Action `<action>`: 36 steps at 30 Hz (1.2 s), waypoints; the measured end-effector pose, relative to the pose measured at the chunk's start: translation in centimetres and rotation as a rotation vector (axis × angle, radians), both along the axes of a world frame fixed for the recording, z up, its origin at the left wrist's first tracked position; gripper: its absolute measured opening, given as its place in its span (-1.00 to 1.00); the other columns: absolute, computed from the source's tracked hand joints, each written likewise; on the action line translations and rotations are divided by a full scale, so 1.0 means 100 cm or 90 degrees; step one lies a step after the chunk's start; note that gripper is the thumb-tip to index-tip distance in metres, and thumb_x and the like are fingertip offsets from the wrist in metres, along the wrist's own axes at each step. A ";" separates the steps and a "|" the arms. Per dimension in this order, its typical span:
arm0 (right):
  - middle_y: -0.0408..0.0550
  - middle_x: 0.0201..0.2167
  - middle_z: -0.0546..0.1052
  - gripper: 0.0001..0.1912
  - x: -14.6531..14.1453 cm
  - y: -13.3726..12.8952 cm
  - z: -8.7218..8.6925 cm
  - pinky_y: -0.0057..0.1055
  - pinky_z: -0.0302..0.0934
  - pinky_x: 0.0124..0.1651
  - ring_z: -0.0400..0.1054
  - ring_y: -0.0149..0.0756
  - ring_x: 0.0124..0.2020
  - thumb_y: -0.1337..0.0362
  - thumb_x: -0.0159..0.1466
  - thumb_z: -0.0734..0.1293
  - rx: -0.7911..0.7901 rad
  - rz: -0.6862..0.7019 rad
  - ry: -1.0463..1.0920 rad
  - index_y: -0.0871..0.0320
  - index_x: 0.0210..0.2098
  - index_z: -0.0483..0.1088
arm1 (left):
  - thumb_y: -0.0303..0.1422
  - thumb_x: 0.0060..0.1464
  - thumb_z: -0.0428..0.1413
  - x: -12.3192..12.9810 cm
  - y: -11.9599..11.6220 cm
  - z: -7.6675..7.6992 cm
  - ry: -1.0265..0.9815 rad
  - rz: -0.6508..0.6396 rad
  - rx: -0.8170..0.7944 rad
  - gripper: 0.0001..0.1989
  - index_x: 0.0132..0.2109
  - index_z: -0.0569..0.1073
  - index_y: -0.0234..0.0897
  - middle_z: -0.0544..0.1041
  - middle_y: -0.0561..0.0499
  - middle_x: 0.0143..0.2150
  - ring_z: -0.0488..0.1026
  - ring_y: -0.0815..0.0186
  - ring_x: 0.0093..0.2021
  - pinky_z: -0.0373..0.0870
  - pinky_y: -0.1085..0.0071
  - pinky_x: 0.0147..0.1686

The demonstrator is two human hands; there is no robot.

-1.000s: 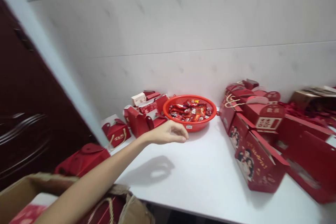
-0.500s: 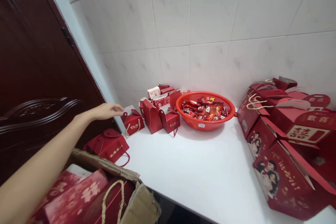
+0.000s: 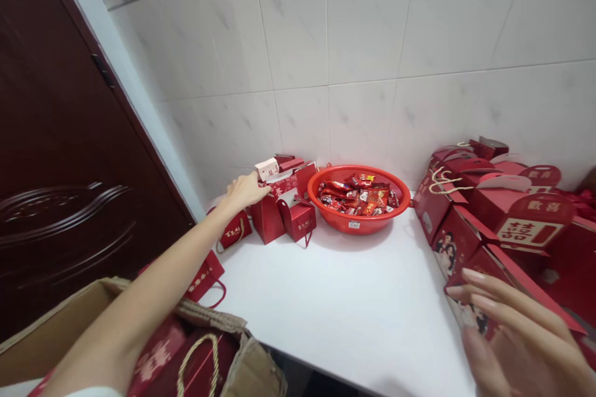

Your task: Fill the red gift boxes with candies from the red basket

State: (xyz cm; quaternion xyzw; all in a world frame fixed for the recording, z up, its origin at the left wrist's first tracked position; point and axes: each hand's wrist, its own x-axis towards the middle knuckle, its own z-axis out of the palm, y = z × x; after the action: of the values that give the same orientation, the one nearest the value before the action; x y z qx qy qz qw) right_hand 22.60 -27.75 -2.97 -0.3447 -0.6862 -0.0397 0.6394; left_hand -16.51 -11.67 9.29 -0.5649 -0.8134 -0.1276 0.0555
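Note:
My left hand point(image 3: 246, 191) reaches over the cardboard box to a tall red gift box point(image 3: 269, 221) at the back of the white table. Its fingers are closed at the top of that gift box, covering its upper edge; the fingertips are partly hidden. On either side stand small red gift boxes with cord handles, one at the left point(image 3: 235, 231) and one at the right point(image 3: 299, 221). At the lower right my right hand point(image 3: 521, 335) is open, fingers stretched out, holding nothing. It hovers before a red gift box printed with a couple point(image 3: 496, 267).
A red plastic basket point(image 3: 354, 225) of wrapped sweets point(image 3: 358, 195) stands by the tiled wall. Several gift boxes point(image 3: 526, 229) crowd the right side. An open cardboard box point(image 3: 254, 366) with more gift boxes is at the lower left, below a dark door point(image 3: 56, 136).
My left hand has moved right, from above the small left gift box to the top of the tall one. My right hand has come into view at the lower right.

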 end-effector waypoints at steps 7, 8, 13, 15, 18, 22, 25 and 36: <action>0.03 -0.22 0.51 -0.67 -0.004 0.017 0.013 -0.14 0.31 -0.09 0.44 -0.05 -0.05 0.47 0.25 0.32 0.015 0.009 0.060 0.04 -0.04 0.43 | -0.32 -0.17 0.08 -0.022 -0.022 0.030 -0.144 -0.104 0.015 -0.47 0.03 0.51 -0.28 0.54 0.00 -0.44 0.50 0.16 -0.43 0.37 0.39 -0.44; 0.04 -0.23 0.52 -0.71 -0.004 0.022 0.012 -0.14 0.31 -0.08 0.43 -0.05 -0.04 0.47 0.26 0.32 0.002 0.019 0.052 0.07 -0.06 0.44 | -0.30 -0.17 0.08 -0.022 -0.033 0.038 -0.193 -0.151 0.020 -0.45 0.05 0.49 -0.25 0.52 0.03 -0.46 0.47 0.20 -0.47 0.35 0.40 -0.48; 0.10 -0.06 0.49 -0.70 -0.023 0.047 0.004 -0.18 0.35 -0.03 0.44 -0.12 -0.07 0.34 0.34 0.30 -0.127 0.110 -0.010 0.10 0.07 0.38 | -0.15 -0.12 0.21 0.018 -0.080 0.061 -0.297 -0.378 -0.070 -0.48 0.05 0.51 -0.14 0.53 0.02 -0.38 0.44 0.26 -0.43 0.34 0.45 -0.48; 0.09 -0.01 0.47 -0.59 -0.032 0.052 0.004 -0.24 0.38 -0.05 0.45 -0.19 -0.12 0.25 0.38 0.28 -0.190 0.168 -0.007 0.06 0.20 0.28 | -0.15 -0.03 0.21 0.045 -0.085 0.055 -0.285 -0.491 -0.088 -0.59 -0.01 0.55 -0.13 0.55 0.01 -0.35 0.45 0.28 -0.41 0.36 0.46 -0.46; 0.05 0.14 0.43 -0.50 -0.038 0.055 0.010 -0.29 0.38 0.03 0.45 -0.20 -0.03 0.14 0.41 0.24 -0.230 0.251 0.010 -0.05 0.31 0.18 | -0.28 0.15 0.12 0.088 -0.078 0.036 -0.276 -0.732 -0.133 -0.76 -0.07 0.56 -0.20 0.57 0.01 -0.32 0.47 0.32 -0.37 0.39 0.48 -0.38; -0.07 0.18 0.45 -0.59 -0.032 0.060 0.018 -0.22 0.24 0.24 0.26 -0.12 0.27 0.07 0.42 0.21 -0.252 0.271 -0.029 -0.12 0.23 0.33 | -0.42 0.21 0.06 0.129 -0.057 0.022 -0.252 -0.884 -0.106 -0.80 -0.09 0.55 -0.27 0.58 0.00 -0.31 0.46 0.37 -0.38 0.35 0.50 -0.34; -0.07 0.00 0.55 -0.68 -0.028 0.066 0.018 -0.28 0.30 0.15 0.37 -0.14 0.15 0.06 0.43 0.19 -0.279 0.255 -0.006 -0.08 -0.01 0.52 | -0.43 0.20 0.07 0.143 -0.042 0.012 -0.281 -0.903 -0.110 -0.77 -0.04 0.54 -0.25 0.60 -0.03 -0.25 0.47 0.34 -0.33 0.36 0.47 -0.31; -0.07 -0.14 0.52 -0.81 -0.048 0.070 -0.010 -0.46 0.32 -0.03 0.43 -0.27 -0.08 0.23 0.43 0.23 -0.310 0.281 0.101 0.03 -0.03 0.44 | -0.29 0.12 0.18 0.132 0.020 -0.020 -0.638 -0.764 -0.385 -0.80 -0.13 0.59 -0.25 0.60 -0.04 -0.18 0.51 0.34 -0.22 0.41 0.42 -0.17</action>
State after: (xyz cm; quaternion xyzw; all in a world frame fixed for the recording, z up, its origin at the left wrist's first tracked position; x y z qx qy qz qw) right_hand 17.78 -20.72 -3.93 -0.3324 -0.6819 0.2912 0.5829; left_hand -3.27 -9.70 7.26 -0.7689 -0.3020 -0.1481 -0.5438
